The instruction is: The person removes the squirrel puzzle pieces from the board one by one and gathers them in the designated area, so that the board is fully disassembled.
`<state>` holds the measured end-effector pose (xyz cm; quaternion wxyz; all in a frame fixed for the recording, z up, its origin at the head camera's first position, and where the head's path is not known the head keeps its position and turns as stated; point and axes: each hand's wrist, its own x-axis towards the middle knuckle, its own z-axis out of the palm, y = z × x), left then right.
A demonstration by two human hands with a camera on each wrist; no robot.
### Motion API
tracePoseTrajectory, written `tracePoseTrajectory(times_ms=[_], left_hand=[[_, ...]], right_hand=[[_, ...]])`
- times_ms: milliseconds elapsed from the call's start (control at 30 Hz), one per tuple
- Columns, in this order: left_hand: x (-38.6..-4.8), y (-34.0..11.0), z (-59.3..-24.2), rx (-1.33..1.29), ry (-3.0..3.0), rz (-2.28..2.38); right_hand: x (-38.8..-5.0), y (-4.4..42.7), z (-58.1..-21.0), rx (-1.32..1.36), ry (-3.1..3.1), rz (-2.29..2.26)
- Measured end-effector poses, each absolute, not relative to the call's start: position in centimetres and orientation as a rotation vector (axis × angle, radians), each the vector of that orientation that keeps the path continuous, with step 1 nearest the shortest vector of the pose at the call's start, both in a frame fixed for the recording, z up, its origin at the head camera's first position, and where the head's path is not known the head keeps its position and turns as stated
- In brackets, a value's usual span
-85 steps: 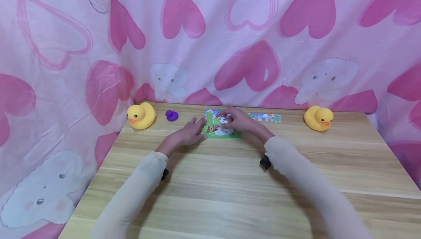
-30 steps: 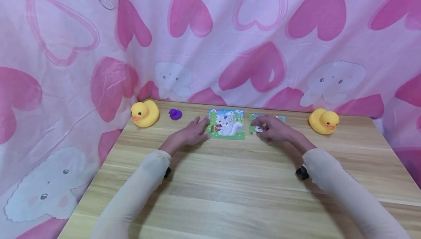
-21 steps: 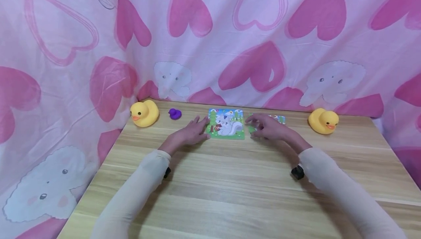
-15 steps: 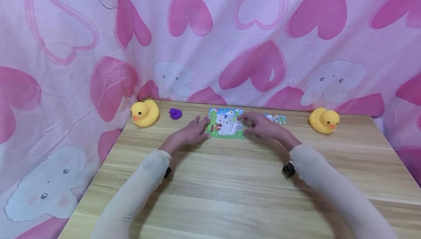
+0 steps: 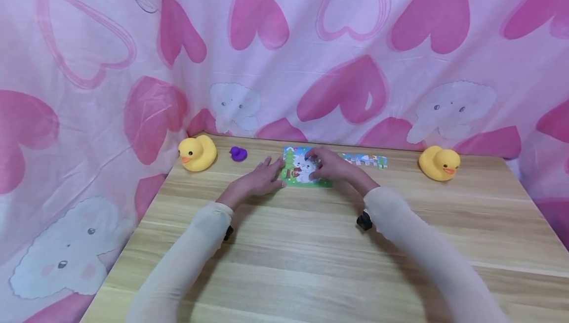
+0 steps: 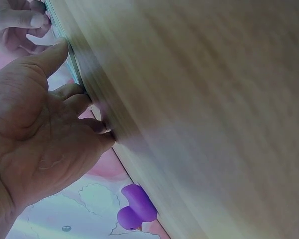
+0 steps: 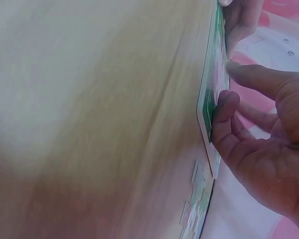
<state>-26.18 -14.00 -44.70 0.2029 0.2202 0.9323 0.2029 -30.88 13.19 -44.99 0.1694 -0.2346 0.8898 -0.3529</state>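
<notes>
The card with a grey-white animal picture lies at the back middle of the table. My left hand rests at its left edge with fingers relaxed; in the left wrist view this hand is palm toward the camera, fingertips along the card's edge. My right hand is over the card's right half, hiding part of the picture. In the right wrist view that hand has bent, parted fingers on or close to the card, with no separate piece visible between them. Joined puzzle pieces lie to the right, partly hidden.
A yellow duck and a small purple duck stand at the back left, another yellow duck at the back right. A pink heart-patterned curtain hangs behind the wooden table.
My right hand has moved left from over the joined pieces onto the right half of the picture card, uncovering some pieces. My left hand has stayed at the card's left edge.
</notes>
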Motion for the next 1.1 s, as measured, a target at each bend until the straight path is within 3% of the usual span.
tracePoseTrajectory(times_ms=[1100], left_hand=[[-26.33, -13.83, -44.60, 0.601, 2.597, 0.574]], right_hand=[[-30.68, 12.35, -45.54, -0.497, 2.502, -1.104]])
